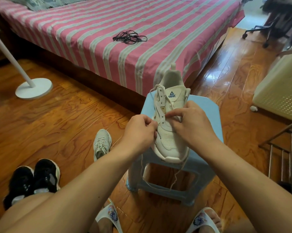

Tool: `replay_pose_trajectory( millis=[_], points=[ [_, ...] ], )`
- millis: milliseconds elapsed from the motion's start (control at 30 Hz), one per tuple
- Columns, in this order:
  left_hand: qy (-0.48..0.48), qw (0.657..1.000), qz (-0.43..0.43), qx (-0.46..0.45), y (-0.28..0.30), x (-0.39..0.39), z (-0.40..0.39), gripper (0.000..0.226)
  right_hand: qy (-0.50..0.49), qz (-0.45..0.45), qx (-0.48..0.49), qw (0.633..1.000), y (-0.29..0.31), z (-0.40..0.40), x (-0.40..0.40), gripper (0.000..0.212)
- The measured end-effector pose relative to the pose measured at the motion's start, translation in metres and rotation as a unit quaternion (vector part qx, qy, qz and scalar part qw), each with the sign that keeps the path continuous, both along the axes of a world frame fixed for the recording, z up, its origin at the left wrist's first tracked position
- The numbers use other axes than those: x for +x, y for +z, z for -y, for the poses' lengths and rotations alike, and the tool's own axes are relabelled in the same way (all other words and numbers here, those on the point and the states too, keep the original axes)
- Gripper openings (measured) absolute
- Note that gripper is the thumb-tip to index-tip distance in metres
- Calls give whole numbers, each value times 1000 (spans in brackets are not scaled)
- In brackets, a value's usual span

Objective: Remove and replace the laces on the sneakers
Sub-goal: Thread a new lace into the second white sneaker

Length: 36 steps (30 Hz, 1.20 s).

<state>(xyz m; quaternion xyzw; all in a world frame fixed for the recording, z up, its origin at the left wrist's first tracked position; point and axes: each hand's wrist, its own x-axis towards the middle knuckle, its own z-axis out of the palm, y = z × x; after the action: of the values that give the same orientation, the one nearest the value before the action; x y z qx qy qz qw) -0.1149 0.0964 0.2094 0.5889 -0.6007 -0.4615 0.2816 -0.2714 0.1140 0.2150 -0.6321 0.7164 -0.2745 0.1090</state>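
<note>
The left hand (139, 132) pinches the white lace (171, 102) at an eyelet on the white sneaker (169, 132), which lies on a blue stool (207, 108); the right hand (192, 121) pinches the lace at the opposite row. The lace looks limp and light, best gripped near its stiff tip; the shoe likely shifts unless steadied.

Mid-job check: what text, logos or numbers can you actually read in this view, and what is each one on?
"PEAK", with a triangle logo above it: on the tongue of the white sneaker standing on the blue stool.
Slides on the feet: a coloured print, no words legible.
Other white sneaker and black sneakers on the floor: no markings readable.
</note>
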Motion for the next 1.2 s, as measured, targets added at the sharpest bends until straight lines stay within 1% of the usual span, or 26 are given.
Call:
replay_pose_trajectory(
  millis=[200, 367, 433, 500, 567, 633, 700, 733, 767, 800, 833, 867, 900, 1000, 1067, 1133, 1167, 1200],
  points=[
    [-9, 1000, 8, -9, 2, 1, -4, 21, -2, 22, 21, 1000, 2, 1, 1, 19],
    [-15, 998, 52, -27, 2, -2, 1, 30, 7, 10, 62, 998, 4, 4, 3, 17],
    [-18, 996, 83, -31, 3, -4, 0, 33, 9, 6, 72, 997, 5, 6, 2, 17],
    [-26, 992, 119, -40, 3, -6, -1, 34, 13, 1, 78, 997, 6, 7, 2, 16],
    [-22, 991, 125, -41, 3, -7, -1, 33, 13, 6, 81, 997, 6, 7, 4, 14],
    [-10, 995, 97, -22, 3, -9, 0, 33, 11, 35, 80, 996, 7, 9, 3, 12],
    [31, 998, 6, 54, 2, -12, 0, 32, 11, 69, 82, 994, 10, 9, 2, 13],
    [61, 989, -64, 116, 2, -15, -1, 30, 9, 78, 86, 993, 11, 9, 3, 14],
    [90, 969, -140, 184, 4, -18, -1, 28, 9, 81, 88, 993, 12, 8, 3, 15],
    [107, 946, -194, 238, 6, -20, -2, 26, 10, 78, 89, 993, 11, 8, 3, 16],
    [112, 933, -215, 267, 7, -21, -1, 24, 9, 69, 88, 994, 11, 7, 4, 17],
    [111, 932, -212, 274, 7, -23, -1, 23, 6, 56, 88, 994, 10, 7, 5, 18],
    [107, 937, -199, 265, 8, -24, -2, 21, 4, 43, 88, 995, 9, 7, 6, 19],
    [70, 970, -112, 202, 10, -24, -5, 16, 1, 28, 93, 995, 7, 9, 5, 19],
    [48, 983, -66, 165, 10, -22, -6, 16, 2, 32, 96, 995, 6, 9, 6, 18],
    [65, 981, -75, 166, 8, -24, -7, 16, 2, 34, 98, 995, 6, 9, 5, 18],
    [82, 974, -100, 184, 8, -26, -7, 16, 2, 31, 99, 995, 7, 8, 6, 18],
    [101, 960, -146, 216, 8, -28, -7, 17, 1, 27, 99, 995, 8, 8, 6, 18]
  ],
)
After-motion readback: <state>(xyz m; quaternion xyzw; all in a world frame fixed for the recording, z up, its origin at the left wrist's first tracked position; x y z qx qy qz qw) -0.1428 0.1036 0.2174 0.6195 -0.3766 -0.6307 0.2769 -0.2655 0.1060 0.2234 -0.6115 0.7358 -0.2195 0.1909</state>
